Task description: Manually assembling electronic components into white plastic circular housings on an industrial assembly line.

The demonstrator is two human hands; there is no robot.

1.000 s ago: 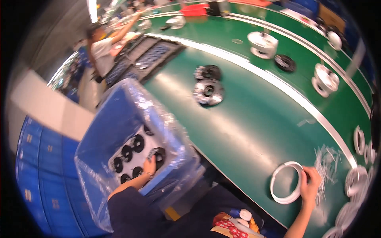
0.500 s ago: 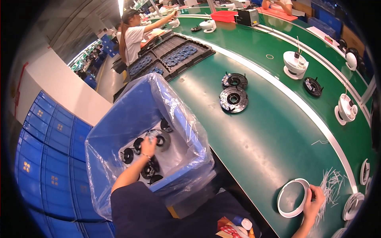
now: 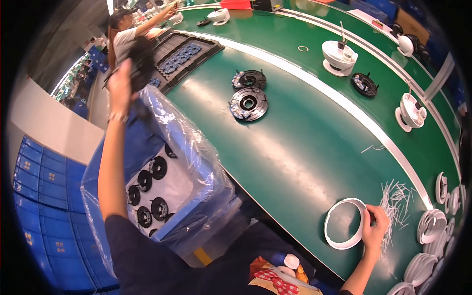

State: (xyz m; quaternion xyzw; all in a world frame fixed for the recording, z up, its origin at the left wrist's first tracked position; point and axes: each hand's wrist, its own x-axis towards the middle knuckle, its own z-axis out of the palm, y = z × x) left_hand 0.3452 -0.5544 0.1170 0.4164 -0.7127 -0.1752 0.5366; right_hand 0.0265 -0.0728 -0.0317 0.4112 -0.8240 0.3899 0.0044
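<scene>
My left hand [image 3: 119, 87] is raised over the far side of the plastic-lined blue bin [image 3: 200, 205], closed on a black part [image 3: 141, 58] smeared by motion; its exact shape cannot be made out. Below it in the bin lie several black round parts [image 3: 159, 168] on a white sheet. On the green table, my right hand [image 3: 376, 225] pinches the right side of a white ring [image 3: 330, 223], which rests near the front edge. Farther back, two black discs with wired boards, the nearer one [image 3: 256, 109] overlapping the other [image 3: 255, 78], lie on the table.
A black tray of blue parts [image 3: 183, 58] stands at the far left near another person [image 3: 120, 34]. White domed assemblies [image 3: 339, 58] sit on the green line beyond a pale rail. White strips [image 3: 396, 204] and stacked white rings [image 3: 431, 223] lie right. Blue crates [image 3: 44, 196] stand left.
My left hand has risen out of the bin with a black part. My right hand stays on the white ring. The whole view has shifted, so the table things appear farther left.
</scene>
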